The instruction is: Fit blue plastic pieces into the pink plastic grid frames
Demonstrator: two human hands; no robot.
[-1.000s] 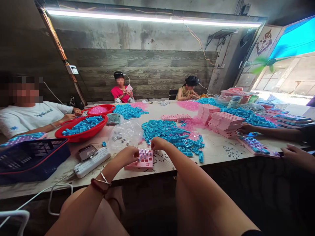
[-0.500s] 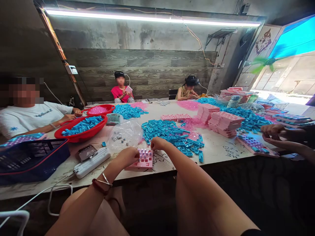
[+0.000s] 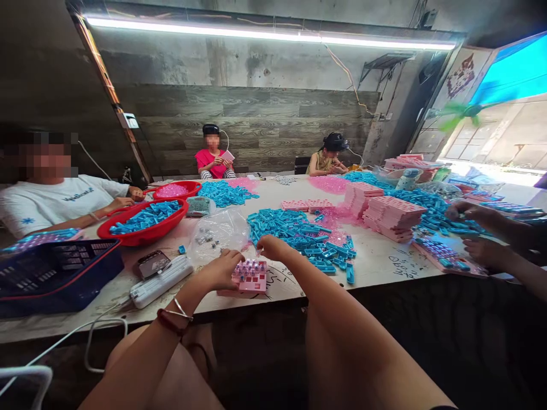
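A pink plastic tray [image 3: 252, 276] with rows of small pale keys lies near the table's front edge. My left hand [image 3: 220, 269] is closed on the tray's left side and top corner. My right hand [image 3: 270, 247] hovers just above the tray's far right corner, fingers pinched together; what they hold is too small to make out. Just beyond my right hand spreads a pile of blue plastic pieces [image 3: 301, 236].
A clear bag of small parts [image 3: 216, 230], a phone [image 3: 150, 263] on a white power bank [image 3: 160, 281], a dark blue basket [image 3: 55, 273] and red bowls [image 3: 143, 219] lie to the left. Stacked pink trays [image 3: 391, 213] stand right. Other people sit around the table; another person's hands [image 3: 478, 233] work at right.
My left hand has shifted right and gripped the pink tray's corner, turning it slightly. The person's hands at right rose and moved inward over their tray.
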